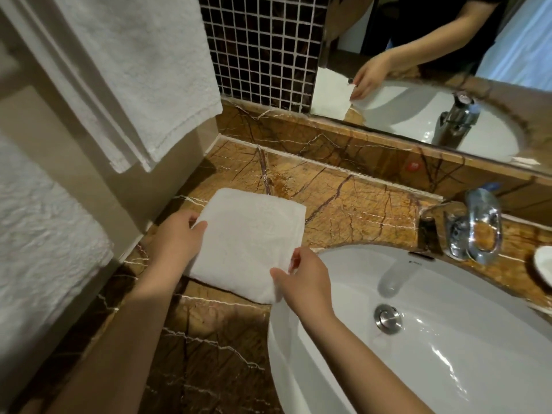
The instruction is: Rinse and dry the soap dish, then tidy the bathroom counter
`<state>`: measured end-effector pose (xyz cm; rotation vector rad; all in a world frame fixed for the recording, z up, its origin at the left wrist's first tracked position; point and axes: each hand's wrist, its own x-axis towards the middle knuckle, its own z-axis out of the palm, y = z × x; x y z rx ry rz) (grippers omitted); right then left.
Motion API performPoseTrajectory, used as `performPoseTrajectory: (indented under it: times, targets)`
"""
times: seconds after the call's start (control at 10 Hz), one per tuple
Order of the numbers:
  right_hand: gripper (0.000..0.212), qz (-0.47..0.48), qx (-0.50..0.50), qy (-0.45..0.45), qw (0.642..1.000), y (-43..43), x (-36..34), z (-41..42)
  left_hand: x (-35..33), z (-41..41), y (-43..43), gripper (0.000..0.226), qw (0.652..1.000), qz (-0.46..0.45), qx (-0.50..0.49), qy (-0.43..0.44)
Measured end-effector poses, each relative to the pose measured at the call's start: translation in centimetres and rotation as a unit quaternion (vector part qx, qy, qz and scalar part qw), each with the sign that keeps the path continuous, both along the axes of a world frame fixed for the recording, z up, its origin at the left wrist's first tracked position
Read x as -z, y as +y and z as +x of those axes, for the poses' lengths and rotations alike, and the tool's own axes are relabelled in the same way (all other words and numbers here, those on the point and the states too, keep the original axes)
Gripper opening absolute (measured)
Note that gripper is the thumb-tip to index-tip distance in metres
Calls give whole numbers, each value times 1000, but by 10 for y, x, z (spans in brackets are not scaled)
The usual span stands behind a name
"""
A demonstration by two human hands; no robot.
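Observation:
A folded white hand towel (251, 240) lies flat on the brown marble counter (343, 201), left of the sink. My left hand (179, 234) grips its left edge, thumb on top. My right hand (301, 276) pinches its near right corner, at the basin's rim. At the far right edge, a white soap dish (544, 265) rests on the counter, only partly in view.
The white basin (433, 354) with a metal drain plug (388, 318) fills the lower right. A chrome tap (466, 231) stands behind it. White towels (134, 70) hang on the left wall. A mirror (433, 70) runs above the backsplash.

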<state>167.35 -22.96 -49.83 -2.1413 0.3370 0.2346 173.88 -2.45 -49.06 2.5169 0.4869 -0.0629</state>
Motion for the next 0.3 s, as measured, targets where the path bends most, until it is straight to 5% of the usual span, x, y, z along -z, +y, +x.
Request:
performPoseTrajectory:
  times: [0.2,0.3]
  targets:
    - [16,-29,-63,13,998,6,-6,16,-5,-2,-5,29,995,92,25,-19]
    - [39,-126,-69,-38,989,-7,-28,19,-23,-9,-32,33,976,155,104,-116]
